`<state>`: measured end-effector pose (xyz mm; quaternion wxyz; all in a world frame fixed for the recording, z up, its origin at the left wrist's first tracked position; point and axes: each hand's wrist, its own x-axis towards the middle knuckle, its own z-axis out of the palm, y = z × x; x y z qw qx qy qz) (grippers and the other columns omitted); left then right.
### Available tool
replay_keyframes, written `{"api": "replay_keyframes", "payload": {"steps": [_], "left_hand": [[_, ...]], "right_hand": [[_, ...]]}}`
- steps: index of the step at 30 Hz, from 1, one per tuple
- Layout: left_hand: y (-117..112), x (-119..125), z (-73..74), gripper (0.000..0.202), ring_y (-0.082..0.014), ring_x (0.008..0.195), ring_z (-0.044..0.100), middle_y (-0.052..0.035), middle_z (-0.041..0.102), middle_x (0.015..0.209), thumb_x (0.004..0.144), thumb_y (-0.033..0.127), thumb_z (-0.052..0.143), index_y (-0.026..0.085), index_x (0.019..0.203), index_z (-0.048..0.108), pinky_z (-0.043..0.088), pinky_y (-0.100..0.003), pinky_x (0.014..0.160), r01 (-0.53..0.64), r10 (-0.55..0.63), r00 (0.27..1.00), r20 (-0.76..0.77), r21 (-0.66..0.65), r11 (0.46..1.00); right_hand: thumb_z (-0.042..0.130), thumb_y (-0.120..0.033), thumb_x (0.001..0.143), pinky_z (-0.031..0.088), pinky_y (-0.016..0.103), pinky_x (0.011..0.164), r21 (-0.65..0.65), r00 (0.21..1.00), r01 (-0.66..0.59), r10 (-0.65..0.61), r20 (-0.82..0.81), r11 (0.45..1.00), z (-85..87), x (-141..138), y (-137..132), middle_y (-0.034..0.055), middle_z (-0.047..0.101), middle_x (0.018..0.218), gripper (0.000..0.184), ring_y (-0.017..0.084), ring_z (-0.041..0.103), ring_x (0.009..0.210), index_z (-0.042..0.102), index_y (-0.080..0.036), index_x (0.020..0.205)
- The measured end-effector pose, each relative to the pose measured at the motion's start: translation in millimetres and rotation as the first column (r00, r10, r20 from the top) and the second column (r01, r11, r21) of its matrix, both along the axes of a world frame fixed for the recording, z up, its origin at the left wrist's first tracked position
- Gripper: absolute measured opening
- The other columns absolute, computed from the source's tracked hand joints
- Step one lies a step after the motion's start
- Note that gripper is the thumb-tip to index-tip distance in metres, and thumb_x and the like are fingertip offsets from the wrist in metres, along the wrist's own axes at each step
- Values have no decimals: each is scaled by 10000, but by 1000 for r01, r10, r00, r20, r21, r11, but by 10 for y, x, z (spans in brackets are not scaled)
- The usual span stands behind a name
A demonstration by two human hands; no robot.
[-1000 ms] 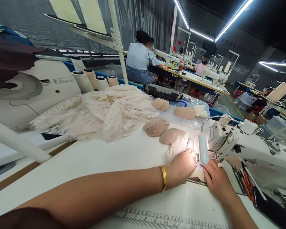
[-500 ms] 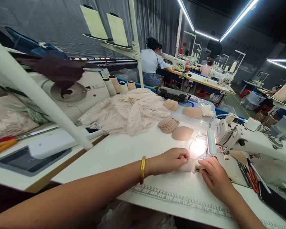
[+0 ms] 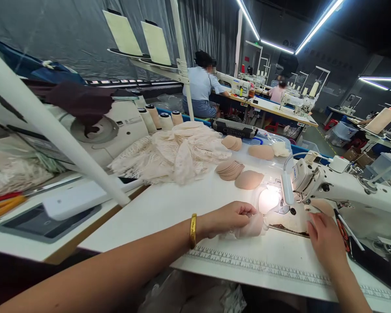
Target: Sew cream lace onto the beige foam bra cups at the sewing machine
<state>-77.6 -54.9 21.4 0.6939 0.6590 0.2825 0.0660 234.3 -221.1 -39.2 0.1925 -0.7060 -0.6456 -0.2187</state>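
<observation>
My left hand [image 3: 236, 217] is closed with a pinch on a sheer pale fabric piece [image 3: 256, 226], which lies on the white table in front of the sewing machine [image 3: 339, 178]. A rounded beige piece [image 3: 267, 201] sits beyond it, brightly lit by the machine lamp [image 3: 287, 189]. To the right, my right hand [image 3: 327, 237] is apart from the fabric, palm down beside the machine bed, fingers partly stretched. It is nearest to a beige piece [image 3: 322, 206] under the machine arm and to red-handled scissors [image 3: 342, 229]. Whatever lies under its palm is hidden.
Stacked beige cup pieces [image 3: 230, 169] and a heap of cream lace [image 3: 182, 152] lie farther back. A printed ruler [image 3: 247, 265] runs along the front edge. A white stand pole [image 3: 58, 126] crosses the left side. A co-worker [image 3: 202, 87] sits beyond.
My right hand has let go of the pale fabric and moved right to beside the machine bed, covering dark tools there. My left hand keeps its hold. The view has shifted slightly.
</observation>
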Motion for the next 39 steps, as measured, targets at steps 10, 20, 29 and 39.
{"api": "replay_keyframes", "payload": {"steps": [10, 20, 29, 39], "left_hand": [[18, 116, -66, 506, -142, 694, 463, 9, 559, 763, 723, 635, 749, 152, 838, 650, 317, -243, 611, -25, 30, 999, -44, 91, 996], [60, 107, -60, 445, -173, 768, 537, -22, 619, 817, 752, 590, 755, 161, 861, 704, 410, -257, 663, -1, 2, 999, -36, 22, 1000], [72, 133, -54, 493, -156, 731, 509, -8, 602, 775, 714, 618, 773, 149, 833, 681, 397, -251, 654, 19, -20, 999, -45, -14, 1000], [219, -267, 69, 464, -163, 723, 572, -22, 690, 786, 670, 549, 860, 135, 846, 743, 431, -255, 674, -41, 37, 999, -30, -151, 988]], "right_hand": [[369, -267, 1008, 518, 599, 909, -16, 983, 181, -181, 28, 983, -226, 524, -255, 208, 676, 980, 338, 409, 633, 1064, 693, -173, 1034], [281, -478, 1086, 540, 396, 660, -34, 917, 81, -88, -389, 996, -30, -136, -175, 102, 687, 895, 354, 277, 685, 770, 544, -243, 1054], [462, -389, 1059, 525, 322, 697, -164, 878, -296, 200, -434, 941, 216, -824, 169, 48, 713, 925, 188, 238, 699, 820, 573, -242, 1098], [435, -335, 1061, 522, 326, 687, -171, 928, -284, 226, -296, 943, 44, -748, 316, 65, 729, 956, 192, 252, 715, 852, 601, -239, 1077]]}}
